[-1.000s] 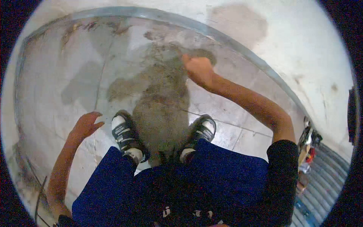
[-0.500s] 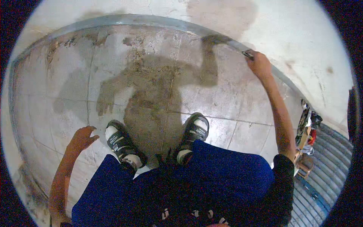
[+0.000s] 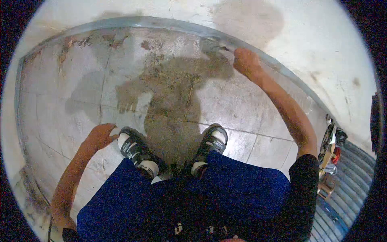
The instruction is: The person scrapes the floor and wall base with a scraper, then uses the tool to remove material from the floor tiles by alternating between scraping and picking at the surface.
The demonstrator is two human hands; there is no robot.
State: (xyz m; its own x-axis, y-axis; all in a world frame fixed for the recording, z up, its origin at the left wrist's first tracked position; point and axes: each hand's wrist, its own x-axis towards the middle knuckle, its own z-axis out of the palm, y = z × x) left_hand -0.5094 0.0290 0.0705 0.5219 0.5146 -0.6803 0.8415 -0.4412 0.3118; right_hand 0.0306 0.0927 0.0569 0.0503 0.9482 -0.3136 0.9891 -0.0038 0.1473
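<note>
My right hand [image 3: 246, 62] is closed around a small, thin tool [image 3: 225, 49], whose dark tip points left over the tiled floor near the grey border strip [image 3: 173, 25] at the wall's foot. Most of the tool is hidden in my fist, so I cannot make out its kind. My left hand [image 3: 100, 137] hovers over the floor beside my sandalled foot [image 3: 133, 147], its fingers apart and holding nothing. Brown stains and worn patches [image 3: 161, 72] mark the tiles in front of me, partly under my shadow.
A white wall [image 3: 322, 48] rises beyond the border strip. At the right lie a small wooden item [image 3: 326, 186], a red coil [image 3: 336, 155] and other clutter, beside a ribbed metal shutter [image 3: 354, 177]. My other sandal [image 3: 212, 141] stands on the tiles [image 3: 238, 107].
My right hand has moved left along the border strip with the tool. My left hand has shifted slightly up and to the right, and the view has shifted a little.
</note>
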